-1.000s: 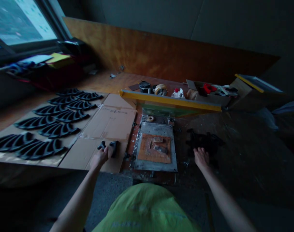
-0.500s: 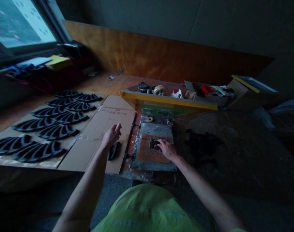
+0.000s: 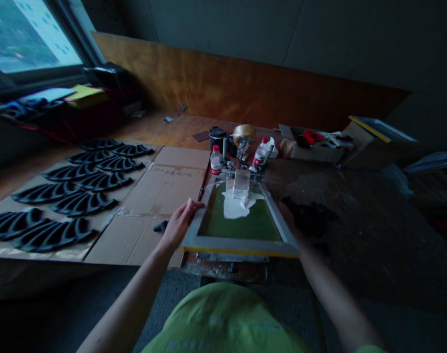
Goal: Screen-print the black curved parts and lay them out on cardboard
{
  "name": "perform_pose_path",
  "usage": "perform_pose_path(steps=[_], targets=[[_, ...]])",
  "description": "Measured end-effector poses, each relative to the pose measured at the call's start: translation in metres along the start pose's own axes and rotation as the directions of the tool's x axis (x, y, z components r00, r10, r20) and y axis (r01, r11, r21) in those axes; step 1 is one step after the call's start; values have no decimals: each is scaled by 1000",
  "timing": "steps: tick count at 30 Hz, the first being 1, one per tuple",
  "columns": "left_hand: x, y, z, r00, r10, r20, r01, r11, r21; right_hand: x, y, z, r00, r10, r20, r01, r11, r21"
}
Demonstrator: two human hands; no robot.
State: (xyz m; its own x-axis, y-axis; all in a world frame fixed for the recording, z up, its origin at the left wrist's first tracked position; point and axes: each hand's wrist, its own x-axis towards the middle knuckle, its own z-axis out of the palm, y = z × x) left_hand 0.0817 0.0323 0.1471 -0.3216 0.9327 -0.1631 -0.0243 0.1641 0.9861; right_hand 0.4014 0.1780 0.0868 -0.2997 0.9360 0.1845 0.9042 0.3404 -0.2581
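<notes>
The screen frame (image 3: 240, 245) lies nearly flat over the printing stand at the middle of the desk (image 3: 356, 230), its green mesh facing up with a white pool of ink (image 3: 240, 206) and a clear scraper (image 3: 241, 184) standing at the far end. The left hand (image 3: 179, 223) is clamped on the frame's left rail, fingers curled over its edge, arm stretched forward from the lower left. The right hand (image 3: 288, 218) sits at the frame's right rail, mostly hidden behind it, so its grip cannot be told; its forearm runs in from the lower right. Just left of the frame a flattened cardboard sheet (image 3: 164, 189) covers the desk, and further left rows of black fin-shaped pieces (image 3: 72, 196) lie on it. Bottles (image 3: 216, 161), a tape roll (image 3: 244, 132) and an open box (image 3: 311, 147) stand beyond the frame, before a plywood wall panel (image 3: 227, 83). A window (image 3: 25, 34) lights the far left of the dim room.
</notes>
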Motion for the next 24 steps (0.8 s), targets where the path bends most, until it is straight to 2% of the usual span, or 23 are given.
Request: perform_pose_path(steps=[1,3,6,9,11,13,15,18,19,20,23,24], targets=[[-5,-19,-1,998,-65,16,65,998,28,9,3,-8,999,33,-24,-33,999,15],[-10,-56,-1,989,-143,29,142,988,61,25,-7,-20,998,4,-65,1,997,77],[-5,-98,2,986,-168,19,166,982,90,42,-53,-22,974,-199,-104,210,972,105],[3,-119,2,984,-176,17,172,977,128,38,-94,-7,931,-362,43,362,932,11],[7,-126,0,982,-188,25,183,973,138,22,-103,5,896,-416,155,423,906,-9],[9,-131,-1,980,-196,22,191,971,144,2,-99,11,845,-492,208,503,864,3],[10,-134,-1,981,-192,20,188,972,140,-13,-89,10,760,-608,228,618,786,36],[10,-136,1,986,-167,9,164,978,130,-18,-79,-1,609,-740,286,739,660,136],[10,-136,2,987,-161,0,160,979,128,-16,-79,-5,590,-749,302,742,650,164],[10,-135,2,988,-157,-11,157,979,127,-13,-79,-8,603,-738,303,727,665,174],[8,-129,3,986,-166,-19,167,981,95,-12,-84,-4,726,-656,207,651,752,103],[6,-126,3,985,-173,-9,173,982,76,-17,-85,0,746,-645,164,643,762,72]])
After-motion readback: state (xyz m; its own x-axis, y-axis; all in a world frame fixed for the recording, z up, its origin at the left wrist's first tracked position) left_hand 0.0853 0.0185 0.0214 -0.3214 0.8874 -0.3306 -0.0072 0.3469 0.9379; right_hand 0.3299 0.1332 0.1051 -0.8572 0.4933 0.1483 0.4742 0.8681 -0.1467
